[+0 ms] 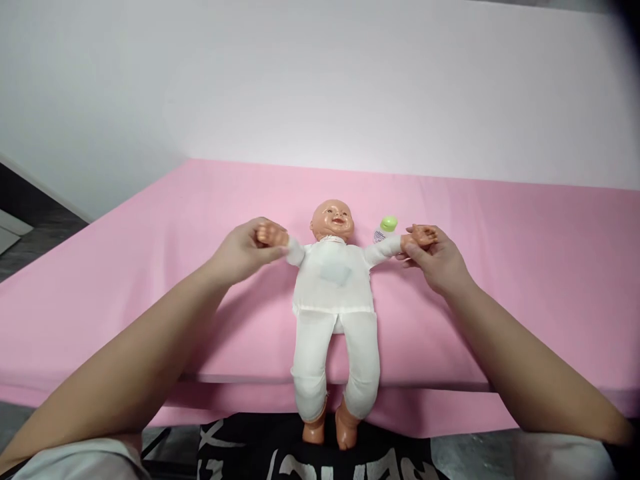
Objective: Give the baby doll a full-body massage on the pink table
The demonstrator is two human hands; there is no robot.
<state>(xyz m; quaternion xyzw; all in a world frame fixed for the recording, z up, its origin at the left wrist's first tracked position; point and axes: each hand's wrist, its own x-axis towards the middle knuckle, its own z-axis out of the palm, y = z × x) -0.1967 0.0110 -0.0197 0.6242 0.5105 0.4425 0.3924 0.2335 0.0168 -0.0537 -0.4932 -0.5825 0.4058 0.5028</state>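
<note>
A baby doll [334, 287] in white clothes lies on its back on a pink bed [525, 267], head away from me, legs hanging over the near edge. My left hand [243, 250] grips the doll's arm on the left side, near its small hand. My right hand [435, 257] grips the doll's other arm, stretched out to the right. Both doll arms are spread sideways. A small white bottle with a green cap [385, 228] lies on the bed between the doll's head and my right hand.
A plain white wall [320, 80] rises behind the bed. Dark floor [25, 233] shows at the far left. Black cloth with white lettering [310, 457] lies below the bed's front edge, by the doll's feet.
</note>
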